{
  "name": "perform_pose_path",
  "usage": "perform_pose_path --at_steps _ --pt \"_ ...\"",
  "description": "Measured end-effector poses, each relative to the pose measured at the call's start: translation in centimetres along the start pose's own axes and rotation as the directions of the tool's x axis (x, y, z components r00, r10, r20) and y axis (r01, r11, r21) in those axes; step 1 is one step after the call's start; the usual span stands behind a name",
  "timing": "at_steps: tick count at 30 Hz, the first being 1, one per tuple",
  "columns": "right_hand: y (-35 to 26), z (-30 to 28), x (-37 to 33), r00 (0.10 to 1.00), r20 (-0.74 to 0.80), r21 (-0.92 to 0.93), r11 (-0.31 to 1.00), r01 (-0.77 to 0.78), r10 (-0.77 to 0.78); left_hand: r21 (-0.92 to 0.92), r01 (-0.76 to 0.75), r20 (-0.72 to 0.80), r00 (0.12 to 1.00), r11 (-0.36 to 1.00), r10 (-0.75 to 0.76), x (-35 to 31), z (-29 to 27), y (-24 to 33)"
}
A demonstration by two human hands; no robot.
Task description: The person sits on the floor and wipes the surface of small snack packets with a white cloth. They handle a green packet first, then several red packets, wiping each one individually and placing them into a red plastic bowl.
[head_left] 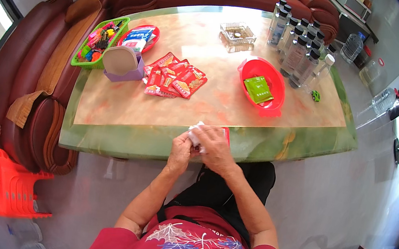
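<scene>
Both hands meet over the table's near edge, around a crumpled white tissue or wipe [194,135]. My left hand [180,151] is closed on its lower left side. My right hand [214,149] lies over the tissue from the right, fingers bent and pressed on it. Whether something else sits inside the tissue is hidden. Just past my right hand, the edge of a red item [227,135] shows; most of it is covered. Farther up the table lie a pile of red packets [173,78] and a red plastic basin [275,95] with a green packet [258,90] inside.
Left on the table are a green basket [79,62] of colourful small items, a purple container [124,77] and a red bowl [155,36]. Clear bottles [303,67] crowd the far right near a green toy car [315,96]. A glass ashtray [237,33] stands at the back.
</scene>
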State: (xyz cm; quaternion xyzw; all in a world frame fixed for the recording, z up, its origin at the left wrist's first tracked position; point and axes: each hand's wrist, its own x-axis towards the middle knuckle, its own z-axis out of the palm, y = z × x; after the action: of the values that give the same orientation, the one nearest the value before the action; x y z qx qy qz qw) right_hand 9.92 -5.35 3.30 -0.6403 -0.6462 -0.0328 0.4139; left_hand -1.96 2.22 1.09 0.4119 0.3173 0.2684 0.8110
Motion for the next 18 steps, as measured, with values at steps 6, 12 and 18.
perform_pose_path --at_steps 6,12,18 --pt "1.3 -0.3 1.2 0.971 0.175 -0.061 0.986 -0.152 0.161 0.006 0.004 0.067 0.998 1.000 -0.004 -0.1 0.0 0.3" --pt "1.7 -1.4 -0.7 0.980 -0.014 -0.366 0.911 -0.191 0.200 0.077 -0.031 0.019 0.999 0.997 0.029 -0.1 0.3 -0.1" --pt "-0.5 0.9 -2.0 0.971 -0.137 -0.245 0.944 -0.223 0.194 -0.035 0.027 -0.022 0.999 0.999 -0.028 -0.5 1.1 0.9"
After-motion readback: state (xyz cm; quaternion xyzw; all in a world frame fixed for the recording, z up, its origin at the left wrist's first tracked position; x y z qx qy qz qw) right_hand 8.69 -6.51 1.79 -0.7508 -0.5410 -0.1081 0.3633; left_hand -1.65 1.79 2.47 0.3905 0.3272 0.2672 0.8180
